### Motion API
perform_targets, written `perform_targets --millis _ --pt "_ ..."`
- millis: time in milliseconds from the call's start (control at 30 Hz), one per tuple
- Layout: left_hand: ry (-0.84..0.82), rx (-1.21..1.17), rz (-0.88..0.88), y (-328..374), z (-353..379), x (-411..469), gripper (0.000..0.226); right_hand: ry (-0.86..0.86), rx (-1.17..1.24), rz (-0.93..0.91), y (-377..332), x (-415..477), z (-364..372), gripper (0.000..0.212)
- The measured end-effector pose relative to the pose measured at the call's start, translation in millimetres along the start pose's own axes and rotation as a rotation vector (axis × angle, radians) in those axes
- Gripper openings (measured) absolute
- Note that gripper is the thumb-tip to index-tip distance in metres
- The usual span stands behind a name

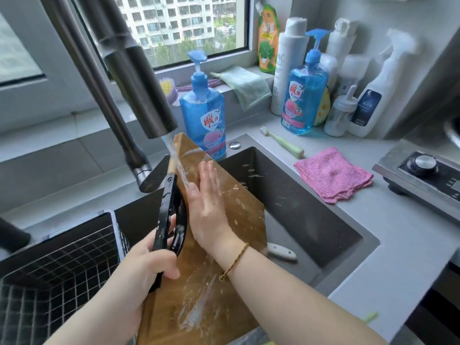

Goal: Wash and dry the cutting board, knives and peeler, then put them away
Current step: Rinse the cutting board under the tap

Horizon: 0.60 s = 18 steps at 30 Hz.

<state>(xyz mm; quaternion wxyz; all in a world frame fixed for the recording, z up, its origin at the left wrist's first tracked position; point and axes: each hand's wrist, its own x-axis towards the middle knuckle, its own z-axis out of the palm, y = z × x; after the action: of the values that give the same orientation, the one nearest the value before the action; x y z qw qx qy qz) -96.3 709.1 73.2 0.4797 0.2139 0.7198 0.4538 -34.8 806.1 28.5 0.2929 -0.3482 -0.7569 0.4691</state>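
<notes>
The wooden cutting board (pixel 239 220) stands tilted in the sink (pixel 311 202). Its long axis runs from close to the person's body away and up to the left, and the far corner points under the faucet (pixel 139 83). The left hand (pixel 149 265) curls its fingers round the black handle (pixel 166 215) on the board's left edge. The right hand (pixel 206 197) lies flat on the wet face, fingers straight and pressed together, pointing away along the board. A stream of water (pixel 174 155) falls just left of those fingertips and runs down the wood — pale scraps and foam cling to the surface nearer the person than the wrist, which wears a thin braided bracelet (pixel 234 261).

Right of the right wrist, on the sink floor, lies a knife (pixel 281 251); only its white handle shows, the rest hidden by the board. Beyond the right fingertips stands a blue soap bottle (pixel 202 113) with a pump and red Chinese characters on a white badge. A second blue bottle (pixel 306 95) with the same badge stands farther right, next to a tall white bottle (pixel 286 70) showing the letters "AC". Right of the right hand, on the counter, lie a pink cloth (pixel 333 175) and, beyond it, a green toothbrush (pixel 281 143). Left of the left hand sits a wire basket (pixel 57 270) — dark and square-meshed.
</notes>
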Motion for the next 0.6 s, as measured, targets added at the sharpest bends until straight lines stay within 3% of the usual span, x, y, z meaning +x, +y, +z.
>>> perform_targets --millis 100,200,367,433,600 --pt "0.002 -0.006 0.04 -8.1 -5.3 -2.5 0.096 0.037 0.015 0.198 23.3 13.3 -8.7 0.052" --pt "-0.008 -0.04 0.051 -11.2 -8.5 -15.0 0.088 0.063 0.113 0.445 32.6 11.3 -10.8 0.052" --pt "-0.113 -0.034 0.126 -17.6 -17.6 -27.3 0.089 0.02 0.093 0.106 -4.6 -4.3 10.9 0.051" --pt "-0.112 -0.024 0.139 -22.2 -23.4 -26.2 0.088 0.003 0.048 0.076 1.4 -0.9 8.8 0.051" --pt "-0.103 -0.047 0.062 -15.0 -19.1 -23.6 0.086 0.107 0.169 0.482 34.8 22.0 -14.1 0.051"
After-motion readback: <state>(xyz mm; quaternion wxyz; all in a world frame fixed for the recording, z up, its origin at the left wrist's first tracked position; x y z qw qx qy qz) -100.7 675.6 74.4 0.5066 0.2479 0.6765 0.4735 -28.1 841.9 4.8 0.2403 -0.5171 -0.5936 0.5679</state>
